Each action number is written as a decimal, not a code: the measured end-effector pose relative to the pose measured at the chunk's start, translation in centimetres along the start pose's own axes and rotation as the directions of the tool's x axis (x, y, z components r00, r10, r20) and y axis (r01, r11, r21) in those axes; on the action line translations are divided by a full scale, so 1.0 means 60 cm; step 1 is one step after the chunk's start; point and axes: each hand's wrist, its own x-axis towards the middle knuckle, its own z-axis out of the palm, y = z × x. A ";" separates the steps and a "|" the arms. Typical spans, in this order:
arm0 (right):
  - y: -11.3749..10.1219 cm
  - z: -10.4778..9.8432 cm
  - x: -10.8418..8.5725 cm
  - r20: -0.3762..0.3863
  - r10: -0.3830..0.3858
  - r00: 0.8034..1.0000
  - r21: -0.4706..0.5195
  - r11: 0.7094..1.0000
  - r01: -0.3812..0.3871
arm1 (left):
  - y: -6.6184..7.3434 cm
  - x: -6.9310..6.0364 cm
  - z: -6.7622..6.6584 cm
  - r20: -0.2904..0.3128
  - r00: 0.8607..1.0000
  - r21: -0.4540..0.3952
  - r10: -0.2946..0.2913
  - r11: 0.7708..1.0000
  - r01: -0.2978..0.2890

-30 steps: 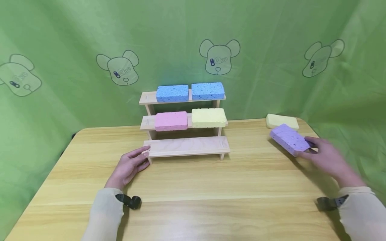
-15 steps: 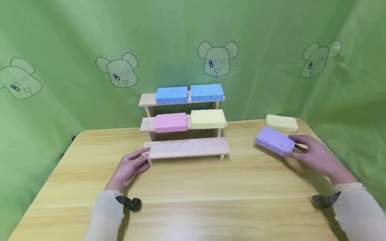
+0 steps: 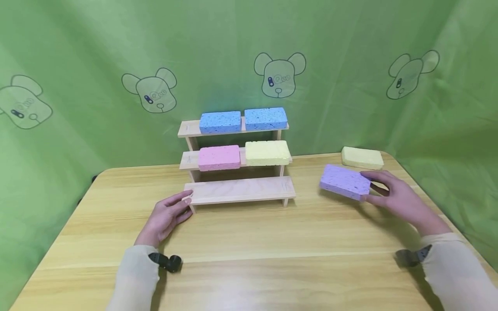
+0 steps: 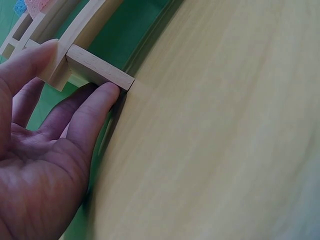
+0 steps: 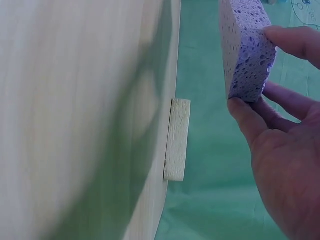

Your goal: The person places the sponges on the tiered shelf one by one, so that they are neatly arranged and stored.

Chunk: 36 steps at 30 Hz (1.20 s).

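Note:
My right hand [image 3: 402,203] pinches one end of a purple sponge [image 3: 344,181], raised above the table right of a three-step wooden rack [image 3: 239,191]. In the right wrist view, thumb and fingers of the hand [image 5: 285,155] hold opposite edges of the purple sponge [image 5: 252,55]. My left hand [image 3: 165,218] grips the left end of the rack's lowest step, which is bare; the left wrist view shows this hand [image 4: 45,160] with fingertips against the rack's leg [image 4: 100,70]. Blue sponges [image 3: 220,122] [image 3: 266,119] lie on the top step, pink [image 3: 219,157] and yellow [image 3: 267,153] ones on the middle.
Another pale yellow sponge [image 3: 362,158] lies near the back right corner of the wooden table [image 3: 249,259], behind the right hand. A green curtain [image 3: 218,39] with bear-head prints hangs along the back and both sides.
The right hand has carried the purple sponge leftward, toward the rack, and the sponge has turned more level with the steps. The left hand keeps its place at the rack.

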 end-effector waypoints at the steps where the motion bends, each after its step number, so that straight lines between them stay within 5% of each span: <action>1: -0.002 0.001 0.001 -0.002 -0.010 1.000 0.011 1.000 0.010 | 0.000 0.000 0.000 -0.001 1.000 0.000 -0.001 1.000 0.001; 24: -0.061 0.036 0.016 -0.019 -0.208 0.978 0.253 0.945 0.206 | 0.000 -0.002 0.000 0.001 1.000 -0.007 -0.002 1.000 0.002; 36: -0.091 0.050 0.021 0.020 -0.239 0.971 0.286 0.932 0.223 | 0.000 -0.003 0.000 -0.001 1.000 -0.008 -0.001 1.000 0.001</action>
